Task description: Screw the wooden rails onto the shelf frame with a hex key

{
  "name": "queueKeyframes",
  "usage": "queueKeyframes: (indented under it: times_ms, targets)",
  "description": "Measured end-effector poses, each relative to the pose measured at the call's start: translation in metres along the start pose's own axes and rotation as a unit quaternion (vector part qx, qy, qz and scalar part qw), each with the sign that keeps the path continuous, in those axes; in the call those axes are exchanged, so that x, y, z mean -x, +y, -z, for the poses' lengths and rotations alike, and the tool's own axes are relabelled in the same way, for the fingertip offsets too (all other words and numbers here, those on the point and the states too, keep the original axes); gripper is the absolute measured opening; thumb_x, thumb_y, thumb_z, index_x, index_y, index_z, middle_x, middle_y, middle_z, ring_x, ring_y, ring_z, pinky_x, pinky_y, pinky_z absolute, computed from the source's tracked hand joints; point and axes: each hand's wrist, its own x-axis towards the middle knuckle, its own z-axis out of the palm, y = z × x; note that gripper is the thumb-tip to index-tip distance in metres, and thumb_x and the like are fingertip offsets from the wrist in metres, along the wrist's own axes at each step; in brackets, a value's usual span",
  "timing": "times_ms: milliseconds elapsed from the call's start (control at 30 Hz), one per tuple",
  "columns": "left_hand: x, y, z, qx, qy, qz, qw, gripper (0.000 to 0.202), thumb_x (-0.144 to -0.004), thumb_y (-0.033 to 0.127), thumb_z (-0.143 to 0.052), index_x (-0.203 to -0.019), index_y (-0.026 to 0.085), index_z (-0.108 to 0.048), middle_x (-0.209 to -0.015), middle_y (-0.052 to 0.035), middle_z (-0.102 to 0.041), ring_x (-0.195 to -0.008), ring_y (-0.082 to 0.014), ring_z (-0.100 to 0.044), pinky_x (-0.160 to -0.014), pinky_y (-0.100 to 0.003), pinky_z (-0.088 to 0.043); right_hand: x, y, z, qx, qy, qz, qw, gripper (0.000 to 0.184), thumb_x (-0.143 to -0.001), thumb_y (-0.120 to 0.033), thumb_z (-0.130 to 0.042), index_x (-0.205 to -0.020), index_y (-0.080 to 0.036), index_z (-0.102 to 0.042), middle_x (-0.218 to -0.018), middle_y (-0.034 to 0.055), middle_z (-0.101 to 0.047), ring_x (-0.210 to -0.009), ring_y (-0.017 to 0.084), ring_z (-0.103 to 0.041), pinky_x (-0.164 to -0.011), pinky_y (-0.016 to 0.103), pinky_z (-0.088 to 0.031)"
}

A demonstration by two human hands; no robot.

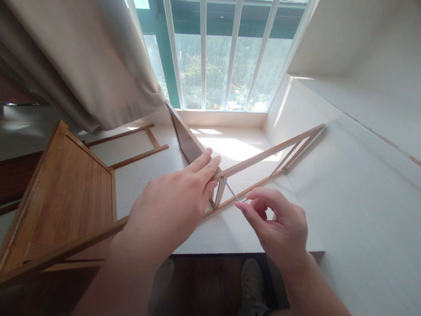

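A wooden frame (269, 155), with long rails, crossbars and an upright panel (186, 133), stands on the white ledge. My left hand (173, 195) grips the frame where the panel meets the upper rail, its fingers over the top and thumb at the side. Between the thumb and fingertips of my right hand (280, 220) is a thin, bent metal hex key (230, 189). Its far end reaches the rail's side close to my left hand; any screw there is too small to make out. Part of the frame lies hidden behind my left hand and forearm.
At the left a wooden panel (70, 195) leans, with another slatted wooden frame (133, 157) behind it. A grey curtain (101, 54) hangs by the barred window (220, 63). The white ledge (235, 237) ends above a dark floor, where a shoe (251, 280) shows.
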Motion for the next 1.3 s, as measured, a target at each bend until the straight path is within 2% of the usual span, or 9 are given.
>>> queueKeyframes:
  times_ms: [967, 1300]
  targets:
    - [0.0007, 0.002, 0.0024, 0.008, -0.009, 0.016, 1.0, 0.049, -0.098, 0.044, -0.032, -0.147, 0.043, -0.037, -0.155, 0.0052, -0.035, -0.108, -0.0236, -0.066, -0.084, -0.033, -0.053, 0.0024, 0.0, -0.0017, -0.01, 0.002, -0.02, 1.0, 0.017, -0.08, -0.019, -0.074, -0.09, -0.022, -0.061, -0.059, -0.0071, -0.052, -0.049, 0.008, -0.046, -0.05, 0.021, -0.043]
    - [0.0005, 0.0026, 0.0026, -0.006, -0.01, 0.011, 1.0, 0.049, -0.098, 0.046, -0.03, -0.147, 0.043, -0.036, -0.155, 0.0054, -0.035, -0.105, -0.0234, -0.067, -0.08, -0.032, -0.054, 0.0015, -0.0023, -0.0028, -0.001, 0.014, -0.025, 1.0, 0.014, -0.08, -0.025, -0.073, -0.086, -0.021, -0.062, -0.058, -0.0062, -0.053, -0.048, 0.008, -0.047, -0.048, 0.021, -0.043]
